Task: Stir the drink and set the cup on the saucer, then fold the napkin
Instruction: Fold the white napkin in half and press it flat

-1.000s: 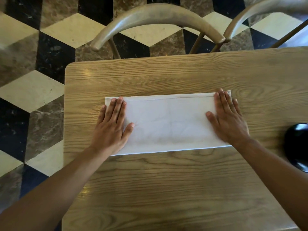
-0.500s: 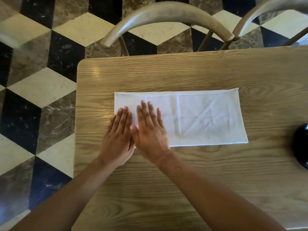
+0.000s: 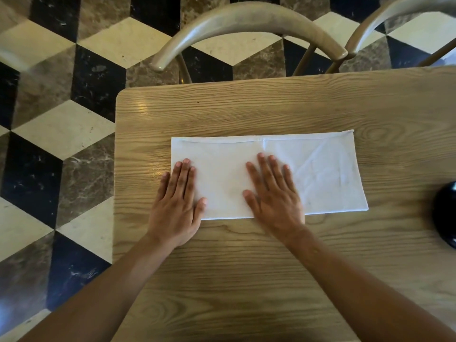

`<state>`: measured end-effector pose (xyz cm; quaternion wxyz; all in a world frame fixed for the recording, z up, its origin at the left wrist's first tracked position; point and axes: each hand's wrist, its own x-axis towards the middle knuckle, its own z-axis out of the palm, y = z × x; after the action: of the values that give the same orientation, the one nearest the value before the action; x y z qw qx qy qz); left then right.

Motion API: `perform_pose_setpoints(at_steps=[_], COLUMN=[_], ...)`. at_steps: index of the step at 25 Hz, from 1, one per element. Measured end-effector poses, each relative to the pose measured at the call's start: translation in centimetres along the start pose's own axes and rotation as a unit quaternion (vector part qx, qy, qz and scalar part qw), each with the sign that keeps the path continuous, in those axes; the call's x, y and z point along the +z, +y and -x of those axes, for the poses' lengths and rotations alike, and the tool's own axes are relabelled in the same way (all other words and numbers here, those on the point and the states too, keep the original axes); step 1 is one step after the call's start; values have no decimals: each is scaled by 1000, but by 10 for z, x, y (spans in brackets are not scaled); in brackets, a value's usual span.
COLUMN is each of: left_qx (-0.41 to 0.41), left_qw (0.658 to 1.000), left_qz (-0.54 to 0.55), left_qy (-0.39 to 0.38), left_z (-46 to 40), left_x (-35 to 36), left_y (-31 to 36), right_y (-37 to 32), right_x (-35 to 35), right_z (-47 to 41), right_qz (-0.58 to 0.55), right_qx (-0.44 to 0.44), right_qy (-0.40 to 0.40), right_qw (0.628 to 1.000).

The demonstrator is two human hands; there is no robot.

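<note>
At the far left, from 7 o'clock up to 11 o'clock, lies a floor (image 3: 61, 124) of cream, black and brown marble tiles set in a cube pattern. The wooden worktop (image 3: 246, 267) fills the middle and right, its rounded corner showing near 10 o'clock.

The left hand (image 3: 176, 206) lies flat, fingers straight and close together, pointing toward 12 o'clock. Its fingers press on the near left corner of the napkin (image 3: 320, 169), the little finger and the heel of the palm resting on bare wood; it grasps nothing.

The napkin is a white cloth folded into a long strip, lying flat across the centre of the worktop with its long edges running from 9 to 3 o'clock. Faint creases show on its right half, and a hem line runs along its far edge.

The right hand (image 3: 274, 196) is also released and flat, fingers spread a little, pressing on the napkin near its middle, with the wrist crossing the near edge.

At 12 o'clock a curved wooden chair back (image 3: 246, 18) stands beyond the worktop, and a second chair (image 3: 399, 11) sits at 1 o'clock. At 3 o'clock a glossy black rounded object (image 3: 446, 213) is cut by the edge; what it is cannot be told
</note>
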<state>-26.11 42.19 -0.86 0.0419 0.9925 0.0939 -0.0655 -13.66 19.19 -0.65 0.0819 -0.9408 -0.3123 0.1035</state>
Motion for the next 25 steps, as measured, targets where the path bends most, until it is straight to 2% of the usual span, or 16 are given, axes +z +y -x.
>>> perform_pose_setpoints(at_steps=[7, 12, 16, 18, 22, 25], left_qx=[4, 6, -13, -27, 47, 11], left_qw=[1000, 1000, 1000, 999, 997, 999], left_qz=[1, 2, 6, 25, 43, 37], left_qy=[4, -8, -6, 21, 40, 21], left_z=[0, -1, 0, -7, -47, -59], left_x=[0, -1, -9, -17, -17, -4], left_y=[0, -1, 2, 15, 64, 75], right_y=[121, 137, 120, 85, -8, -24], right_x=[-28, -31, -39, -40, -21, -4], right_z=[30, 32, 25, 9, -31, -43], right_qz=[23, 17, -85, -120, -111, -80], right_qx=[93, 101, 152, 121, 18, 5], right_qy=[-4, -21, 33, 72, 54, 40], right_qw=[995, 995, 984, 983, 992, 996])
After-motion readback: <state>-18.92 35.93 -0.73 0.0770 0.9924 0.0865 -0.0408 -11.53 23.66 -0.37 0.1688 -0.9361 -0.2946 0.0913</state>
